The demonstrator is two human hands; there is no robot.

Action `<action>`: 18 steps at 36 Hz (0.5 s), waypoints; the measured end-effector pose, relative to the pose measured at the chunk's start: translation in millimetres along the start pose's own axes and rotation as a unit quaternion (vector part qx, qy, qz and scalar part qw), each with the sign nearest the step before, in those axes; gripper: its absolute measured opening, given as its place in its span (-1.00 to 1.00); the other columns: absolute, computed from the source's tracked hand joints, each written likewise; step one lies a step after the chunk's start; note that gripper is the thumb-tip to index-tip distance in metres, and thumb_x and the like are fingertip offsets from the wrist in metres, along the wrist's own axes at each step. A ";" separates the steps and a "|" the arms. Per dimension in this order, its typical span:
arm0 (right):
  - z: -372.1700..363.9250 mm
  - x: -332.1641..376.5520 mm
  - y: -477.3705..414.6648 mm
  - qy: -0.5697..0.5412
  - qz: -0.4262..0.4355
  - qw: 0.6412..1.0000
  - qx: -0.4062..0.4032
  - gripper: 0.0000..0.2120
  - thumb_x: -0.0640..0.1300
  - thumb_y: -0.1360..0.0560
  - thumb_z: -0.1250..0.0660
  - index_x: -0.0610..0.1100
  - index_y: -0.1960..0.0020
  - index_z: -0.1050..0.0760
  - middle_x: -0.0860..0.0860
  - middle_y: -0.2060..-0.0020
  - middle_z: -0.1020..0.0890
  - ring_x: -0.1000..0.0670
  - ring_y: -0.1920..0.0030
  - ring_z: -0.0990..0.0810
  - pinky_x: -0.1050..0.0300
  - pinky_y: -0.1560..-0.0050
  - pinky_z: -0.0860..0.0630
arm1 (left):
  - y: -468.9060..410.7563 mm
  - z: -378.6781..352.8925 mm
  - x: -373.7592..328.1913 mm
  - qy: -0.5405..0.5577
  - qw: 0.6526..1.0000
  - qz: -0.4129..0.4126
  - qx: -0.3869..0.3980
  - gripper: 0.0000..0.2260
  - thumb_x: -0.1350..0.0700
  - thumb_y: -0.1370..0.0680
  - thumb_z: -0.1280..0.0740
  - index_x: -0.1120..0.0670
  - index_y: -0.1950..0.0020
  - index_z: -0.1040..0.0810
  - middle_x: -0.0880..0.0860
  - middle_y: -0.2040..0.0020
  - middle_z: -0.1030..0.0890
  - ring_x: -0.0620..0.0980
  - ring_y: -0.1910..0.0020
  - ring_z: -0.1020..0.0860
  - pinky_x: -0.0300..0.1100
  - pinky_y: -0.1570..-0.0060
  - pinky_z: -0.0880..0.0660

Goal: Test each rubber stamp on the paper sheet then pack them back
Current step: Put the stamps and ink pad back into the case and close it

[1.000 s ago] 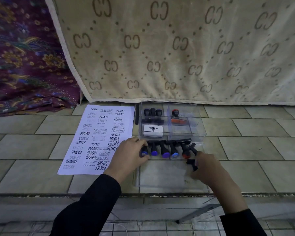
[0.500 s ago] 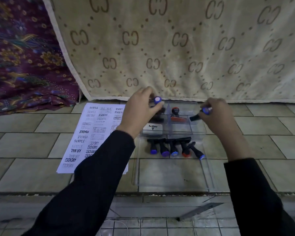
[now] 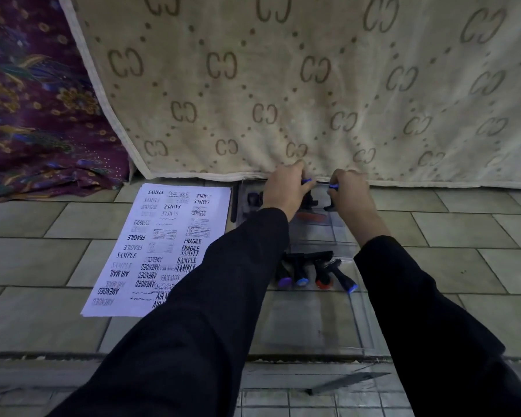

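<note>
Hands moved farther over box (image 3: 342, 236) | left hand (image 3: 285, 192) grips stamp (image 3: 306, 181) | right hand (image 3: 350, 194) grips second stamp (image 3: 333, 186)

A white printed paper sheet (image 3: 163, 245) lies on the tiled floor (image 3: 42, 266), left of a clear plastic compartment box (image 3: 322, 233). The left hand (image 3: 285, 191) and right hand (image 3: 348, 192) each grip a blue-capped black rubber stamp (image 3: 306, 181) over the box's far compartments, just before the beige patterned blanket (image 3: 283, 85). A row of black-handled stamps (image 3: 313, 272) lies before the box.

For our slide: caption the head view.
Left hand and right hand hold blue-capped black stamps at the clear plastic box.
</note>
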State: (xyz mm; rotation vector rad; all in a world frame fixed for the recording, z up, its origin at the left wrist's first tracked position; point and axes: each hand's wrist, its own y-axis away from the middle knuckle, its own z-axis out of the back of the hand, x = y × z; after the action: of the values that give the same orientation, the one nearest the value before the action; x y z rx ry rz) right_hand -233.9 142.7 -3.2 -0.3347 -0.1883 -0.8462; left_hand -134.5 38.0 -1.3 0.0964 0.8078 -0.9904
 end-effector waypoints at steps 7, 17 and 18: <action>-4.0 -2.4 -10.1 0.058 -0.007 0.997 0.059 -0.87 -0.27 -0.50 -0.32 -0.29 -0.02 -0.55 -0.25 0.01 -0.57 -0.21 -0.04 -0.53 0.03 0.03 -0.50 | 0.6 -4.5 -8.4 -0.103 0.993 -0.008 0.052 -0.78 0.00 -0.56 -0.33 0.16 0.00 -0.48 0.15 0.12 -0.59 0.15 0.12 -0.55 -0.02 0.19 -0.49; -12.2 -6.5 -14.7 0.034 -0.031 0.995 0.089 -0.81 -0.30 -0.49 -0.28 -0.28 -0.07 -0.56 -0.27 -0.04 -0.57 -0.23 -0.04 -0.55 0.06 0.03 -0.49 | -2.7 -7.8 -18.6 -0.177 0.968 -0.029 0.173 -0.76 0.16 -0.57 -0.29 0.20 -0.20 -0.52 0.21 -0.18 -0.54 0.20 -0.17 -0.50 0.04 -0.10 -0.49; -13.3 -6.2 -14.4 0.031 -0.034 0.995 0.089 -0.81 -0.30 -0.49 -0.28 -0.29 -0.09 -0.55 -0.26 -0.04 -0.57 -0.23 -0.06 -0.55 0.06 0.02 -0.49 | -2.9 -8.8 -18.0 -0.184 0.967 -0.030 0.176 -0.76 0.15 -0.57 -0.29 0.20 -0.20 -0.52 0.21 -0.19 -0.54 0.20 -0.17 -0.50 0.03 -0.09 -0.49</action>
State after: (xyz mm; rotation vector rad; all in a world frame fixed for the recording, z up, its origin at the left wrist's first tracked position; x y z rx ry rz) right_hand -248.5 133.3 -14.3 -0.1353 -0.2175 -0.8998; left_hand -146.9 52.8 4.8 0.1868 0.2912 -1.1601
